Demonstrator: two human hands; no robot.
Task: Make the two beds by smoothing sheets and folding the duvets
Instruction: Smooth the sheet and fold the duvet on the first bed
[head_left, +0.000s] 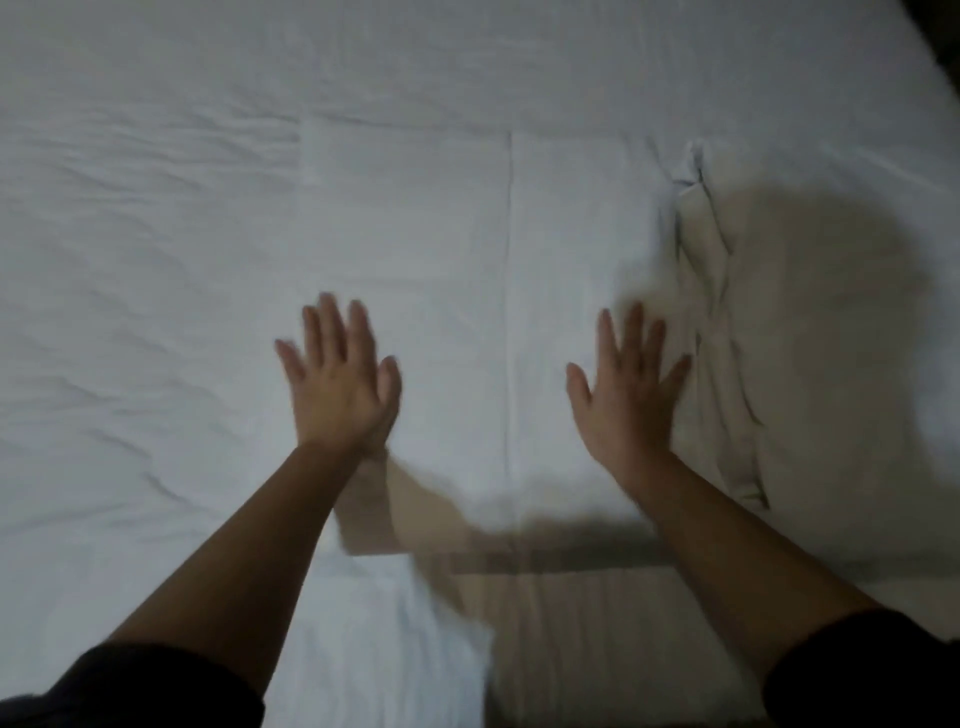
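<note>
Smoothing now | left hand, right hand flat, fingers spread, lower centre | wrinkled white cotton sheet fills the frame | best bet: palms low, sweep outward across the bunched ridge of folds, right of centre

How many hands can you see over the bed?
2. The left hand is spread open over the white sheet, left of the long crease; the right hand is right of it, beside the bunched folds.
</note>
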